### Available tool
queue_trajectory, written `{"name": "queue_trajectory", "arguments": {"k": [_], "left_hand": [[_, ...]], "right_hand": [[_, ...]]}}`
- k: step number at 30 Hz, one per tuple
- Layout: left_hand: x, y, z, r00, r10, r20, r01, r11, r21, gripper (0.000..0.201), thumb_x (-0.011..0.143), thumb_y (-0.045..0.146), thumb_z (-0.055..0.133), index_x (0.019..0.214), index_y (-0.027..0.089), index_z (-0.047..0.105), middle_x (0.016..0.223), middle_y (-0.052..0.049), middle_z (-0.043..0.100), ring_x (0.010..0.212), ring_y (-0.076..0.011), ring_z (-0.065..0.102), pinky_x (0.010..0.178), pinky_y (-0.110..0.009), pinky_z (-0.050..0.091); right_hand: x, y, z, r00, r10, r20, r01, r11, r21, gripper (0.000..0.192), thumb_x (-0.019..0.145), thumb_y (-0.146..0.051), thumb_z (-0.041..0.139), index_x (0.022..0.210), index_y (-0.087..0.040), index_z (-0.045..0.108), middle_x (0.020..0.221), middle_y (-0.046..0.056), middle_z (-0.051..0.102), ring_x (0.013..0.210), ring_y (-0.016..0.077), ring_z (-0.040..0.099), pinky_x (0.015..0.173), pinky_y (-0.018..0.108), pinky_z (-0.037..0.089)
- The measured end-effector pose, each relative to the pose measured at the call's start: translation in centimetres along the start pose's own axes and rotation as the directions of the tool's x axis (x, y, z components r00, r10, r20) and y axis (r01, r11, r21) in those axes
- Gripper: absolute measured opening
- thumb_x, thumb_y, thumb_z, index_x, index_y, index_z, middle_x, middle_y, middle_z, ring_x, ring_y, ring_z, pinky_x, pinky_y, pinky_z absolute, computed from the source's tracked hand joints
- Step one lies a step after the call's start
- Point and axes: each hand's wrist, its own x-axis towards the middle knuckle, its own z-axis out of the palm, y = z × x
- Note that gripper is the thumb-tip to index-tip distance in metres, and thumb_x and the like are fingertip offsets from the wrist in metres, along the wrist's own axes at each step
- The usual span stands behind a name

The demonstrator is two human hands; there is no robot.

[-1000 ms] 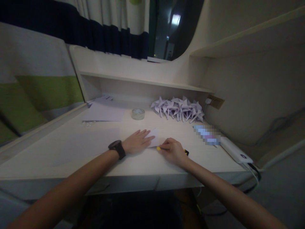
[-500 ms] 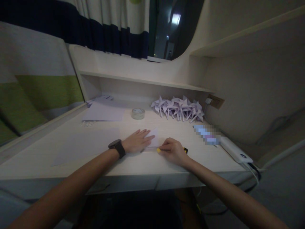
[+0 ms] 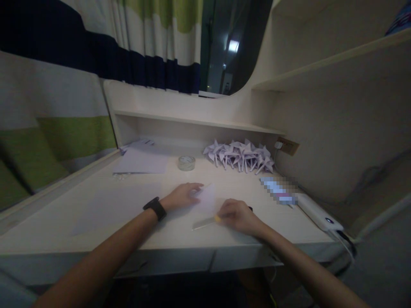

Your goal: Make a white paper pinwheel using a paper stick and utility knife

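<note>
A small piece of white paper [image 3: 207,200] lies on the desk in front of me. My left hand [image 3: 183,196], with a dark watch on its wrist, is at the paper's left side. Thumb and forefinger are apart and reach over that edge. My right hand [image 3: 236,216] is closed around a yellow and black utility knife [image 3: 217,218]. Its long blade [image 3: 203,224] sticks out to the left, below the paper and apart from it. Most of the knife's handle is hidden in the fist.
A roll of clear tape [image 3: 186,163] stands behind the hands. Several paper pinwheels [image 3: 240,155] are heaped at the back right. White sheets [image 3: 141,160] lie back left, another sheet [image 3: 109,205] nearer. A phone [image 3: 278,190] and white power strip [image 3: 317,212] are at right.
My left hand has come up from lying flat on the paper, its fingers now curved at the left edge. The knife blade has moved away from the paper, towards me. My view has tilted up.
</note>
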Motion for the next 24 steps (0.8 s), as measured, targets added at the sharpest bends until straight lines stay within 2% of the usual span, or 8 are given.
{"name": "queue_trajectory", "arguments": {"k": [5,10,13,16,18,21,24], "left_hand": [[0.2,0.8,0.0,1.0,-0.03,0.005,0.03,0.998,-0.059,0.052,0.07,0.017,0.062,0.121,0.016,0.063,0.108,-0.013,0.07,0.103,-0.0272,0.062,0.091,-0.038,0.044],[0.7,0.6,0.3,0.997,-0.075,-0.007,0.074,0.992,-0.1,0.046,0.072,0.02,0.062,0.117,0.011,0.065,0.089,-0.011,0.071,0.08,-0.0212,0.064,0.075,-0.032,0.047],[1.0,0.4,0.0,0.997,-0.074,-0.038,0.068,0.986,-0.149,0.035,0.074,0.025,0.062,0.105,0.012,0.07,0.087,-0.009,0.072,0.076,-0.0204,0.063,0.073,-0.032,0.047],[1.1,0.6,-0.5,0.99,-0.101,-0.103,0.066,0.952,-0.297,0.024,0.075,0.028,0.063,0.091,0.014,0.073,0.09,-0.011,0.073,0.08,-0.0228,0.063,0.076,-0.035,0.047],[1.0,0.8,-0.9,0.97,-0.165,-0.178,0.082,0.913,-0.4,0.021,0.074,0.03,0.065,0.086,0.015,0.073,0.091,-0.011,0.072,0.082,-0.0246,0.062,0.078,-0.037,0.046],[0.7,0.9,-1.2,0.919,-0.253,-0.302,0.077,0.868,-0.491,0.015,0.07,0.029,0.069,0.079,0.017,0.07,0.088,-0.009,0.07,0.084,-0.0253,0.061,0.079,-0.036,0.046],[0.4,0.8,-1.3,0.899,-0.311,-0.309,0.078,0.807,-0.585,0.015,0.072,0.027,0.068,0.083,0.018,0.063,0.081,-0.004,0.067,0.076,-0.021,0.06,0.07,-0.032,0.046]], "right_hand": [[-0.2,0.2,-0.5,1.0,0.028,-0.007,-0.027,0.997,0.067,0.016,0.078,-0.031,0.072,0.088,-0.018,0.076,0.089,0.008,0.07,0.081,0.019,0.064,0.073,0.029,0.049],[-0.1,0.0,-0.6,0.999,0.046,-0.008,-0.045,0.995,0.087,0.018,0.078,-0.035,0.072,0.084,-0.018,0.076,0.085,0.008,0.07,0.079,0.0192,0.064,0.072,0.029,0.048],[-0.1,-0.1,-0.6,0.998,0.057,-0.008,-0.056,0.993,0.1,0.018,0.078,-0.035,0.072,0.085,-0.018,0.076,0.088,0.008,0.07,0.08,0.0191,0.064,0.072,0.029,0.048],[-0.1,-0.1,-0.7,0.999,0.052,-0.002,-0.051,0.995,0.091,0.017,0.078,-0.033,0.072,0.085,-0.018,0.076,0.087,0.008,0.07,0.079,0.0188,0.064,0.072,0.029,0.048],[-0.1,-0.1,-0.7,0.999,0.045,0.004,-0.046,0.996,0.078,0.015,0.079,-0.032,0.072,0.084,-0.018,0.076,0.086,0.008,0.07,0.079,0.0189,0.064,0.073,0.029,0.048],[-0.1,-0.1,-0.8,0.999,0.046,0.008,-0.046,0.996,0.079,0.015,0.079,-0.032,0.071,0.084,-0.019,0.076,0.086,0.008,0.069,0.08,0.0189,0.064,0.073,0.029,0.048],[-0.1,-0.1,-0.8,0.999,0.05,0.014,-0.051,0.995,0.084,0.016,0.079,-0.032,0.072,0.085,-0.019,0.076,0.086,0.008,0.069,0.08,0.0188,0.064,0.074,0.03,0.048]]}}
